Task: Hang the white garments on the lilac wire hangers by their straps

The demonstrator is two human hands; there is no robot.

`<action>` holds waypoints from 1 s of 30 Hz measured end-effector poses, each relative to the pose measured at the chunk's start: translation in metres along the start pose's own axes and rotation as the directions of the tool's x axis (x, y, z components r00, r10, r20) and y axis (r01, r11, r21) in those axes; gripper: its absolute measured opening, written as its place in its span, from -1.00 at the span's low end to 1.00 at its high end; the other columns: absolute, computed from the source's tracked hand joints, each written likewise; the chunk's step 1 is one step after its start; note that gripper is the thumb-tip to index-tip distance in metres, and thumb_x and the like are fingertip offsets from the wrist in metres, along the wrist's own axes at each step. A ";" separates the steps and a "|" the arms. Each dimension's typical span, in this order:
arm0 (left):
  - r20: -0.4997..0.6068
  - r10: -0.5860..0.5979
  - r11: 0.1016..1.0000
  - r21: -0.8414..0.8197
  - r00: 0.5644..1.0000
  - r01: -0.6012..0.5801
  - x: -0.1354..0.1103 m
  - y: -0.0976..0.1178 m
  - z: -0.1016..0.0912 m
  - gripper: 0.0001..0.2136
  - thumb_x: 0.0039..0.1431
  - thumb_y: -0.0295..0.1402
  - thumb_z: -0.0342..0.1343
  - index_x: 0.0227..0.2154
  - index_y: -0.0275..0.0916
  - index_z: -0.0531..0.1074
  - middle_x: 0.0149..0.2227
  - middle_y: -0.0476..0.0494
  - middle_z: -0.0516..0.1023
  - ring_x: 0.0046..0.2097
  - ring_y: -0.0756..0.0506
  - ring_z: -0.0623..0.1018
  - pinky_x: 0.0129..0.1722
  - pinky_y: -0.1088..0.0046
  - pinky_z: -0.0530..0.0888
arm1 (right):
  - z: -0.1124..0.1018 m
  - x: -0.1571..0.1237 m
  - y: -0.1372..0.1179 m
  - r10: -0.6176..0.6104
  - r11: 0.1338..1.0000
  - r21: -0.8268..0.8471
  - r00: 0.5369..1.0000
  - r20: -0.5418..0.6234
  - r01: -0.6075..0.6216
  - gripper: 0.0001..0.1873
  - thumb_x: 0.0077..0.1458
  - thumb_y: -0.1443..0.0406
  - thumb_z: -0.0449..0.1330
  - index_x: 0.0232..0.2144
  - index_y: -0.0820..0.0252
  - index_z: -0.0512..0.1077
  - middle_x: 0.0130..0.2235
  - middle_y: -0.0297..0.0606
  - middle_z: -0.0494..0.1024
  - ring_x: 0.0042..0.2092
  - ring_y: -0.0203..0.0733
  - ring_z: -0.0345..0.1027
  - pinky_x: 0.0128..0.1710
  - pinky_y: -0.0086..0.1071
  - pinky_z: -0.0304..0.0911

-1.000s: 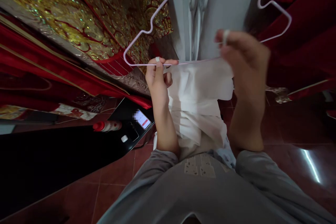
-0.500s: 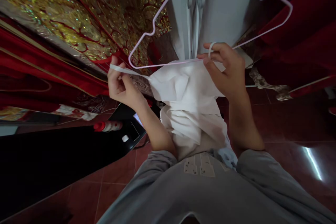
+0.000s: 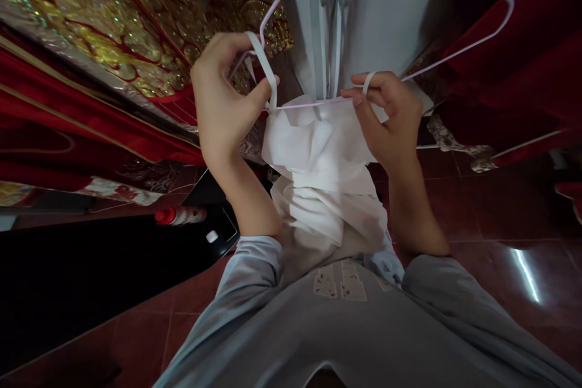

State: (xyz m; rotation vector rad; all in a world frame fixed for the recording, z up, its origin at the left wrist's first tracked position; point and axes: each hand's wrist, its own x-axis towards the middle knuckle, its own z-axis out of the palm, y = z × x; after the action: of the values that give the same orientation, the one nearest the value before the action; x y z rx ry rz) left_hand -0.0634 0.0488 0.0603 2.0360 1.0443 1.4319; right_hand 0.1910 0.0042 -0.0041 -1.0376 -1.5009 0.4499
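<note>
A white garment (image 3: 318, 151) with thin straps hangs in soft folds in front of my body. My left hand (image 3: 222, 97) stretches one white strap (image 3: 264, 63) between its fingers and thumb, at the left end of a pale pink wire hanger (image 3: 459, 56). That end of the hanger is partly hidden behind the hand. At the hanger's lower bar, my right hand (image 3: 391, 112) is closed in a pinch, with a second white strap (image 3: 370, 82) looped round a finger. The lower bar crosses along the garment's upper edge.
Gold-sequined red garments (image 3: 104, 18) hang on the left, and dark red cloth (image 3: 545, 60) hangs on the right. A black table (image 3: 91, 279) at the left holds a red-capped bottle (image 3: 179, 216), a small white case (image 3: 212, 236) and a phone (image 3: 227, 224). Red tiles (image 3: 482, 303) cover the floor.
My left hand has risen and moved inward, carrying its strap up to the hanger's left end. My right hand stays nearly in place at the lower bar.
</note>
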 end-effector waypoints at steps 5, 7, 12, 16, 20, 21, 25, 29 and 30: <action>-0.149 -0.220 0.968 -0.160 0.964 0.196 0.007 0.000 0.005 -0.71 0.26 -0.86 0.19 -0.36 -0.33 0.54 -0.32 -0.06 0.49 -0.19 -0.10 0.44 -0.07 0.43 0.41 | 0.000 0.000 0.000 -0.018 1.000 -0.019 1.000 0.002 0.018 -0.84 0.33 0.10 0.18 -0.11 -0.05 0.47 -0.03 -0.31 0.57 0.00 -0.12 0.58 0.19 -0.03 0.45; -0.247 -0.342 0.915 -0.305 0.907 0.262 0.004 -0.008 0.007 -0.65 0.31 -0.88 0.08 -0.46 -0.35 0.48 -0.41 -0.06 0.45 -0.26 -0.07 0.41 -0.16 0.46 0.39 | 0.001 -0.001 0.001 -0.018 1.000 -0.021 1.000 0.000 0.018 -0.83 0.32 0.09 0.19 -0.11 -0.06 0.47 0.01 -0.30 0.57 0.00 -0.14 0.57 0.17 -0.07 0.46; -0.364 -0.469 0.755 -0.638 0.805 0.151 -0.027 -0.035 0.030 -0.62 0.49 -0.76 -0.15 -0.35 -0.29 0.42 -0.49 -0.03 0.42 -0.40 -0.04 0.42 -0.35 0.45 0.36 | 0.006 -0.002 0.002 -0.047 0.997 -0.055 0.999 0.004 0.047 -0.73 0.36 0.02 0.10 -0.07 -0.04 0.47 0.02 -0.28 0.58 0.09 -0.14 0.53 0.17 -0.09 0.47; -0.414 -0.450 0.703 -0.711 0.791 0.028 -0.051 -0.038 0.068 -0.74 0.62 -0.47 -0.12 -0.25 -0.22 0.38 -0.34 -0.06 0.58 -0.28 -0.05 0.56 -0.16 0.36 0.48 | 0.009 -0.002 -0.003 -0.074 0.995 -0.071 0.997 0.025 0.076 -0.69 0.37 0.00 0.05 -0.10 -0.04 0.48 -0.03 -0.31 0.63 0.06 -0.10 0.53 0.20 0.01 0.42; -0.554 -0.316 0.770 -0.624 0.770 -0.133 -0.056 -0.028 0.095 -0.89 0.53 -0.35 0.09 -0.20 -0.17 0.39 -0.29 -0.05 0.60 -0.20 -0.08 0.61 -0.03 0.31 0.50 | 0.005 -0.003 -0.011 -0.092 0.992 -0.080 0.995 0.041 0.095 -0.71 0.40 0.09 0.03 -0.03 -0.14 0.52 -0.02 -0.38 0.65 0.09 -0.14 0.51 0.22 -0.04 0.40; -0.579 -0.270 0.795 -0.585 0.769 -0.162 -0.055 -0.026 0.098 -0.88 0.51 -0.28 0.13 -0.19 -0.17 0.40 -0.30 -0.06 0.59 -0.21 -0.09 0.61 -0.04 0.30 0.51 | 0.003 -0.003 -0.012 -0.108 0.991 -0.077 0.993 0.046 0.111 -0.71 0.39 0.12 0.04 -0.02 -0.16 0.54 -0.03 -0.39 0.66 0.07 -0.16 0.52 0.19 -0.07 0.43; -0.581 -0.211 0.826 -0.536 0.786 -0.174 -0.052 -0.023 0.100 -0.77 0.47 -0.12 0.19 -0.20 -0.16 0.40 -0.33 -0.05 0.57 -0.30 -0.09 0.59 -0.15 0.31 0.52 | -0.012 0.001 -0.006 -0.200 0.980 -0.025 0.979 -0.034 0.199 -0.71 0.34 0.24 0.11 -0.10 -0.10 0.63 -0.10 -0.39 0.68 -0.05 -0.22 0.57 0.04 -0.18 0.50; -0.560 -0.245 0.807 -0.570 0.791 -0.153 -0.051 -0.026 0.096 -0.83 0.48 -0.15 0.19 -0.17 -0.12 0.44 -0.32 -0.05 0.60 -0.29 -0.09 0.59 -0.15 0.31 0.53 | -0.043 0.017 0.012 -0.202 0.978 -0.014 0.921 -0.332 0.210 -0.82 0.24 0.31 0.26 -0.16 0.01 0.66 -0.17 -0.33 0.68 -0.13 -0.23 0.59 -0.02 -0.26 0.50; -0.549 -0.262 0.807 -0.575 0.794 -0.132 -0.051 -0.026 0.095 -0.83 0.52 -0.17 0.16 -0.17 -0.13 0.43 -0.33 -0.05 0.59 -0.29 -0.08 0.58 -0.14 0.31 0.53 | -0.053 0.023 0.017 -0.200 0.978 -0.020 0.890 -0.409 0.210 -0.84 0.20 0.33 0.30 -0.19 0.03 0.66 -0.22 -0.34 0.67 -0.17 -0.24 0.58 -0.06 -0.28 0.49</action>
State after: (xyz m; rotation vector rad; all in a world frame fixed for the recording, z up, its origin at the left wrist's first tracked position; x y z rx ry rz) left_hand 0.0067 0.0315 -0.0240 1.0838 0.7228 2.1181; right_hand 0.2487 0.0170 0.0080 -0.8766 -1.2047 0.0889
